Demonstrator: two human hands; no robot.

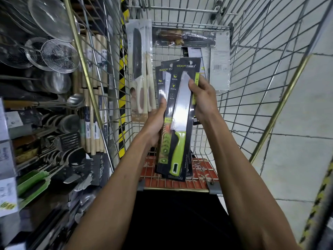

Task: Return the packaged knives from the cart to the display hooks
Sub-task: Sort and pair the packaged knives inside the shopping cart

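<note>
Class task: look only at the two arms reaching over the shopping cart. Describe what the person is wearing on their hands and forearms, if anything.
Nothing is worn on either. The left hand and right hand are bare, with no gloves, and no ring shows on the visible fingers. Both forearms are uncovered all the way to the bottom edge of the picture: no sleeve or cuff shows, and no watch or bracelet at the wrists.

place: shop, probably housewares | wire cart [252, 73] | hanging strainers [54, 55] | packaged knives [139, 73]
</note>
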